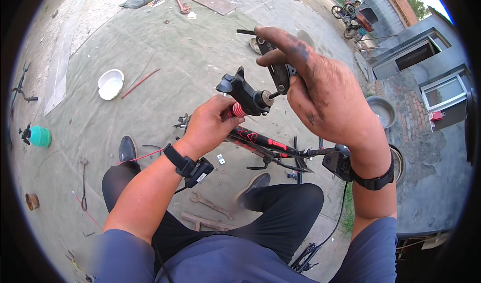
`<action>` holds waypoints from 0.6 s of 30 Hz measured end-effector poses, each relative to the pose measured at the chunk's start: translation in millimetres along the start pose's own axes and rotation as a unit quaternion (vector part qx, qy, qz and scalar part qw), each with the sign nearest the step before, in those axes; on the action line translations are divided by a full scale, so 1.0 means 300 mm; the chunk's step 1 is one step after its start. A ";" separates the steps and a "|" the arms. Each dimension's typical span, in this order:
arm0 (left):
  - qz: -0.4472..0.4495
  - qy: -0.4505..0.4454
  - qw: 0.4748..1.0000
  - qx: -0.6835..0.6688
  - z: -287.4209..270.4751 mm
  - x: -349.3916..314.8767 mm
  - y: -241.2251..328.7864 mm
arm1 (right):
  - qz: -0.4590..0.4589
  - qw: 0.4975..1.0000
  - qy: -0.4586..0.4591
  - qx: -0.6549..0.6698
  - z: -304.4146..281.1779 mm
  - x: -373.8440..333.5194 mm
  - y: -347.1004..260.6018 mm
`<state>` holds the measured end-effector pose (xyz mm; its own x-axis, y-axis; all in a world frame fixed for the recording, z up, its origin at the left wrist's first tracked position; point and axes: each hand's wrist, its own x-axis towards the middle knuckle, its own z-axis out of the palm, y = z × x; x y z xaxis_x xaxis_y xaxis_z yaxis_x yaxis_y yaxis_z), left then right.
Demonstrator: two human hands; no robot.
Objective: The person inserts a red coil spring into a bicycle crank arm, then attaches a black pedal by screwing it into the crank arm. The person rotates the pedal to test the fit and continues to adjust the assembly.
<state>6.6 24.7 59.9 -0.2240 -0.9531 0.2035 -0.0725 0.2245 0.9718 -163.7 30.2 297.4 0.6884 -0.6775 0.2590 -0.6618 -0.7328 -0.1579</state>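
My right hand [328, 97], dark with grease, is closed around a black folding hex key set [281, 78]. One key is folded out and its tip meets the top of a black bicycle stem [240, 88]. Just under the stem sits a stack of red spacer rings [235, 110]. My left hand [205, 125] is wrapped round the steerer at these rings, its thumb and fingers against them. Below my hands lies the black bicycle frame [265, 141] with red markings, slanting off to the right. My left hand partly hides its front end.
A wrench [210, 204] lies between my feet. On the green ground sheet are a white bowl [111, 84], a red rod [140, 83] and a teal sprayer bottle [40, 136]. A grey basin [382, 111] stands by the wall; a pipe wrench [181, 5] lies farther off.
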 end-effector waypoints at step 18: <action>0.003 0.003 0.999 0.041 -0.004 0.005 0.016 | 0.139 0.983 -0.025 0.119 -0.046 -0.314 -0.034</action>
<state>7.0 24.1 64.9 -0.2187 -0.9531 0.2094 -0.1507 0.2450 0.9577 -225.8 102.2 287.8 0.5087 -0.8515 0.1276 -0.7426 -0.5089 -0.4354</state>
